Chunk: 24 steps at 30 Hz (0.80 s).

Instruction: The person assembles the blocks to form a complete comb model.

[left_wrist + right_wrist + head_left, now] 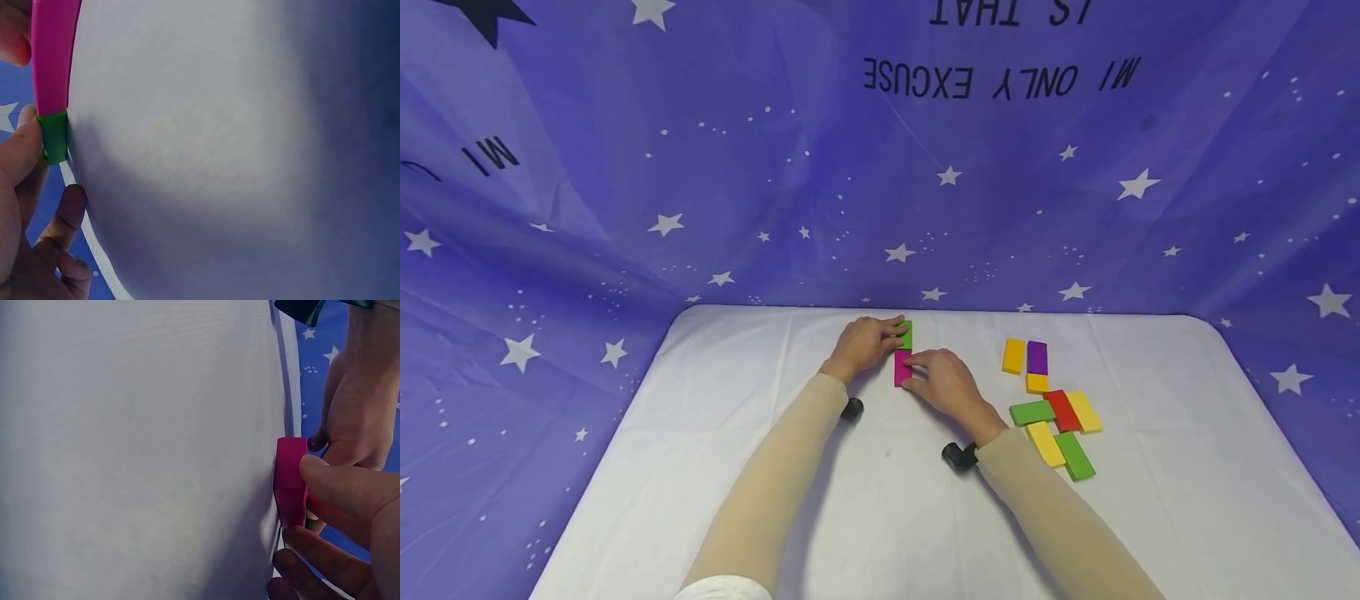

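Near the far edge of the table, a green block [907, 335] and a magenta block [901, 369] lie flat, end to end in one line. My left hand [862, 342] pinches the green block from its left side. The right hand [949, 383] holds the magenta block by its right side and near end, thumb closest to me. In the left wrist view the green block [54, 137] meets the magenta block [55, 56] with no visible gap. The right wrist view shows thumb and fingers on the magenta block [291, 465]; the green one is mostly hidden there.
To the right lie several loose blocks: an orange block [1013, 356], a purple block [1037, 358], a red block [1062, 410], a green block [1075, 456] and yellow ones. The white-covered table [880, 517] ends at a purple starred curtain [850, 208].
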Tool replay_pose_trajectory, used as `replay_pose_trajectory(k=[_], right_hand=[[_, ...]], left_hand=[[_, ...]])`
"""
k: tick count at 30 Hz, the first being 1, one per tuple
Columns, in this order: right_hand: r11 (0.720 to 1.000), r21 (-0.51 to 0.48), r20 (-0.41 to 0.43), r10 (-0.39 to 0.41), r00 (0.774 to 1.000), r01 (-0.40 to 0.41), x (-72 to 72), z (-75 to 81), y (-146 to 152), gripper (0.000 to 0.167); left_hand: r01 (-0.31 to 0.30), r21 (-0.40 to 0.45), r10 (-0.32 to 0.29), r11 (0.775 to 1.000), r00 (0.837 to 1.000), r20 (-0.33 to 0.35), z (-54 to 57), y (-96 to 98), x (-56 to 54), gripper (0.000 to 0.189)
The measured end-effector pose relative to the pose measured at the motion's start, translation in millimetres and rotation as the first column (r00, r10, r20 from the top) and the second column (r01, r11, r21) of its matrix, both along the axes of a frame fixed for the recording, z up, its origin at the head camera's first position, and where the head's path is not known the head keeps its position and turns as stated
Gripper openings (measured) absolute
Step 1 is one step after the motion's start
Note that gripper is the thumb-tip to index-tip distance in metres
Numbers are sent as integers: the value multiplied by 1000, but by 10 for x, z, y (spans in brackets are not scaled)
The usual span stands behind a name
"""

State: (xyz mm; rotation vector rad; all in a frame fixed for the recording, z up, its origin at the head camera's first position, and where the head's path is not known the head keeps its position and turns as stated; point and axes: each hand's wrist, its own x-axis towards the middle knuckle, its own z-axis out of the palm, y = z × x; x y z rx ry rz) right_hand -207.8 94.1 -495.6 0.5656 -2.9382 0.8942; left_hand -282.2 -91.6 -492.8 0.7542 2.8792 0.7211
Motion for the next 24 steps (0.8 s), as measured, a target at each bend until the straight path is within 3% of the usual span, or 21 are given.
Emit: replay_pose_trajectory(k=[11, 24], right_hand=[[998, -8, 17, -58, 998, 59, -1, -3, -44, 36], [997, -26, 51, -72, 996, 74, -39, -22, -37, 37]], left_hand=[[-10, -6, 10, 1000, 1000, 4, 4, 1, 3, 37], [-12, -25, 12, 1000, 1000, -1, 7, 4, 4, 36]])
